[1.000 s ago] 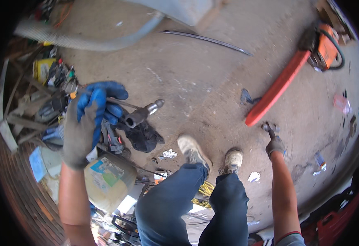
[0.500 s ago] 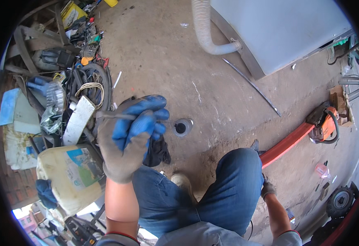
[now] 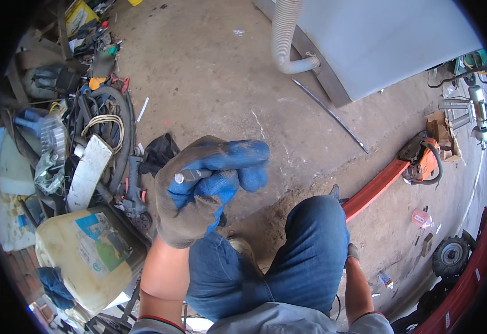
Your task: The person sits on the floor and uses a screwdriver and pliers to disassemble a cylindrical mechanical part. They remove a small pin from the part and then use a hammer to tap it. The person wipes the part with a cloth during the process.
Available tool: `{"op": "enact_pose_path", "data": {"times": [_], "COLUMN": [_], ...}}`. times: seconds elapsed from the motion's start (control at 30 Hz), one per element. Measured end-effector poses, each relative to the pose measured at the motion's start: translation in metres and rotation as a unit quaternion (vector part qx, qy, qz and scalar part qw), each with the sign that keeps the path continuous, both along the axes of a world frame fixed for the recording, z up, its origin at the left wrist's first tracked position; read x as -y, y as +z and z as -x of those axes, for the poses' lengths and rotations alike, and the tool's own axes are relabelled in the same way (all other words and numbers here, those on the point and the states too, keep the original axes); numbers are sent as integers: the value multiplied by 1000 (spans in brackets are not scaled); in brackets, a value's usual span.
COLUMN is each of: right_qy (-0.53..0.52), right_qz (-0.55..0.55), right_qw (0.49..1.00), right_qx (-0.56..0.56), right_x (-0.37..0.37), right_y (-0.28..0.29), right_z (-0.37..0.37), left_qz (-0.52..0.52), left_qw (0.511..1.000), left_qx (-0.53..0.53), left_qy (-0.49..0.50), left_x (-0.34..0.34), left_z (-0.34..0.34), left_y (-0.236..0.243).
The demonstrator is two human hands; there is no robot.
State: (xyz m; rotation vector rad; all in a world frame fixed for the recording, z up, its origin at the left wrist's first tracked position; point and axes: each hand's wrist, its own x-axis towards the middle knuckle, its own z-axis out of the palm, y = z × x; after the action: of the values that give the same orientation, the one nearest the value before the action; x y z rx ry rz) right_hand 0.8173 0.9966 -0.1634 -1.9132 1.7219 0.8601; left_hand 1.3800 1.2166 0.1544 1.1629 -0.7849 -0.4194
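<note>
My left hand, in a brown work glove with blue-coated palm and fingers, is raised before my left thigh. Its fingers are closed around a thin grey metal rod, whose round end points up toward me. The rod's other end is hidden in the glove. Low beside my right knee is my right hand, gloved too, its fingers hidden behind the leg. From that knee a long red bar runs out to an orange chainsaw on the floor. Under the left hand lies a black cloth.
A yellowed plastic canister stands at my left, near heaped hoses and a white board. Ahead are a large grey cabinet with a ribbed hose and a long metal rod on the floor. A small wheel is at right.
My left hand has moved right and turned, so the rod's end now faces up instead of leftward. My right hand has slipped further behind my knee. The view has shifted slightly.
</note>
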Motion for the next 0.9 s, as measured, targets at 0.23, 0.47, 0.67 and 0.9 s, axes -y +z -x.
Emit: {"op": "enact_pose_path", "data": {"times": [0.23,0.47,0.67,0.9], "right_qy": [-10,-36,-48,-63], "right_qz": [25,21,18,15], "right_qw": [999,999,999,998], "right_qx": [21,18,20,22], "right_x": [-12,-12,-14,-15], "right_y": [-11,-4,-7,-6], "right_z": [-10,-11,-12,-14], "left_qz": [20,137,97,90], "left_qw": [993,966,969,956], "left_qx": [-108,-194,-200,-238], "left_qy": [-44,-105,-105,-143], "left_x": [0,8,6,11], "left_z": [-4,-2,0,-2], "left_y": [10,4,1,-20]}}
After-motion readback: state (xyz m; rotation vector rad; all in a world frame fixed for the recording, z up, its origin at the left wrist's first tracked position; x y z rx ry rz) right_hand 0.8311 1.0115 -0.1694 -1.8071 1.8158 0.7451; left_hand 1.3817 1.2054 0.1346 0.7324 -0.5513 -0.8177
